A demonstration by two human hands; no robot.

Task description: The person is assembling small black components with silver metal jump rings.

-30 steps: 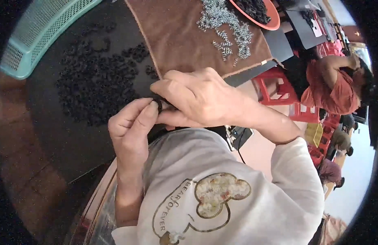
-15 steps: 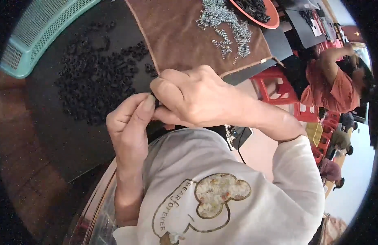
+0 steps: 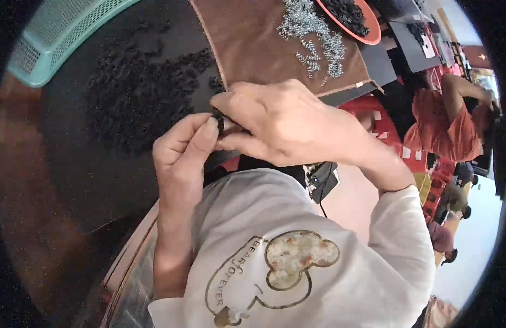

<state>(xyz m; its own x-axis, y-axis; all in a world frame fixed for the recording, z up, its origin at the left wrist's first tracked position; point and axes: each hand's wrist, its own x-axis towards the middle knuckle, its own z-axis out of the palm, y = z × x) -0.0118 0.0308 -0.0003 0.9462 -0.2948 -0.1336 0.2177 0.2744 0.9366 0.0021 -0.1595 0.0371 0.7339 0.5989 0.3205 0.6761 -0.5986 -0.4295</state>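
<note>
Head view: left hand [image 3: 182,156] pinches one black part [image 3: 220,124], right hand [image 3: 297,123] curled against it (grip hidden, can't tell); seems mid-work, many loose pieces [image 3: 138,98] left on desk [image 3: 67,169]

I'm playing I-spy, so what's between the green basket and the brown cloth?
The head view shows a pile of small black pieces there, lying on the dark tabletop between the basket and the cloth.

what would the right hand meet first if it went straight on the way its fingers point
Most likely the black part pinched in the left hand, then that hand itself; depth is unclear, and contact may already exist.
</note>
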